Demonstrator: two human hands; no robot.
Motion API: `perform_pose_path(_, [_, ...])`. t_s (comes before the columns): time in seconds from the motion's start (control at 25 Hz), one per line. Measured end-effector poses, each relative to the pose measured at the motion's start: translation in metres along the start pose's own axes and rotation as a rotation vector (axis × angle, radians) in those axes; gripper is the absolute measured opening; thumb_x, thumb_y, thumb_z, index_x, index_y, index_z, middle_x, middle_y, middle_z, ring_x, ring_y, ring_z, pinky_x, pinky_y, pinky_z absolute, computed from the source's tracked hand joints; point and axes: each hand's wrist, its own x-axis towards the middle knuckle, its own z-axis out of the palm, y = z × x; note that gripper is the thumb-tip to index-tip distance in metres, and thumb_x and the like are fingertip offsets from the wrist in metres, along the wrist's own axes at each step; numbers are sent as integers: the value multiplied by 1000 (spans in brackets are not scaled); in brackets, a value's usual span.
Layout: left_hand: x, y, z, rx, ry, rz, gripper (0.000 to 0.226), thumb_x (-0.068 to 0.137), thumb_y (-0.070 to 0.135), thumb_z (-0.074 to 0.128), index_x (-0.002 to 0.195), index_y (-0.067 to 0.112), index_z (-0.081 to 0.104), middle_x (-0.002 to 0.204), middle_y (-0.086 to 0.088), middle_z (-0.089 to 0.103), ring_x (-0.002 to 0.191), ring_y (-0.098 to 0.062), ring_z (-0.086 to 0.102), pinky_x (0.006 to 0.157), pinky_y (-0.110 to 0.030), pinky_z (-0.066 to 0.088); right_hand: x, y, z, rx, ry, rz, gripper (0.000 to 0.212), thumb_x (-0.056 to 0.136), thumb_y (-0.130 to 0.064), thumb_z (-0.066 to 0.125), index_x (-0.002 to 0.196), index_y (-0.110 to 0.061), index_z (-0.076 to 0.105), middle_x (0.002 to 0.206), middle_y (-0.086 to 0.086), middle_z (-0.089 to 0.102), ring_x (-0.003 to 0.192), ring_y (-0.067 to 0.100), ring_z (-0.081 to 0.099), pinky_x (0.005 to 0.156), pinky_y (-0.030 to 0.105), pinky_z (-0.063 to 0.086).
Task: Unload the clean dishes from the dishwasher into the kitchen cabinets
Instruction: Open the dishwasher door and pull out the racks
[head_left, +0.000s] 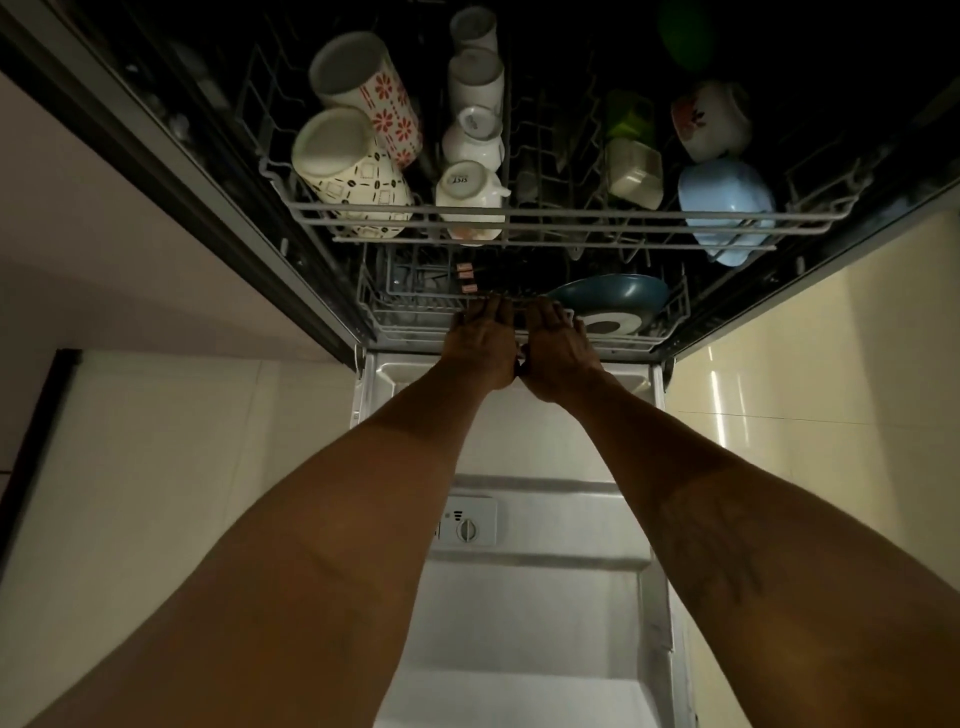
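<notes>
Presently: lower rack (400, 314), front rail running crosswise under both hands. Left hand (483, 340) and right hand (558, 345) side by side, fingers laid on rail; curl beneath not discernible. Teal plate (618, 296) just right of right hand, the nearer. Mugs (358, 171) above, in upper rack (571, 214).

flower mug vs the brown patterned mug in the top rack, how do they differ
The flower mug carries red flowers; the brown patterned mug has brown squares and bean shapes. The flower mug sits further back, the brown patterned mug against the upper rack's front rail. Both are tall, cream and tilted base-up.
</notes>
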Motion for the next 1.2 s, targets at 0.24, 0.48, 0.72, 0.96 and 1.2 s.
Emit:
perform_pose_path(0.24, [-2, 5, 9, -47, 80, 2, 85, 84, 26, 70, 154, 12, 24, 159, -10, 27, 146, -31, 26, 119, -44, 26, 4, 15, -4, -67, 45, -24, 81, 90, -31, 66, 156, -14, 23, 160, 11, 30, 150, 30, 23, 124, 46, 17])
perform_pose_path(0.48, [-48, 15, 24, 1, 137, 5, 75, 83, 25, 70, 149, 16, 36, 152, -8, 39, 139, -30, 38, 116, -43, 32, -48, 10, 16, -6, 93, -33, 74, 87, -24, 70, 152, -15, 35, 152, 8, 42, 143, 29, 35, 119, 43, 30])
perform_pose_path(0.72, [-103, 27, 30, 117, 88, -11, 21, 96, 16, 55, 112, 7, 65, 106, -12, 69, 97, -25, 67, 83, -33, 52, -104, 4, 24, -58, 36, -78, 44, 92, -7, 63, 135, -13, 55, 130, 9, 61, 122, 26, 55, 96, 38, 53])
perform_pose_path(0.96, [-155, 37, 42, -122, 63, -105, 22, 102, 13, 45, 108, 6, 64, 103, -10, 69, 90, -22, 66, 77, -28, 52, -157, -7, 35, -105, -10, -92, 30, 92, -4, 61, 122, -10, 66, 115, 11, 69, 101, 24, 68, 88, 35, 57])
perform_pose_path(1.2, [-205, 36, 68, -294, -21, -98, 26, 101, 14, 41, 99, 4, 65, 100, -14, 68, 90, -27, 65, 73, -30, 48, -200, -13, 52, -113, -78, -111, 23, 97, -11, 58, 118, -14, 66, 111, 7, 70, 96, 22, 69, 87, 32, 56])
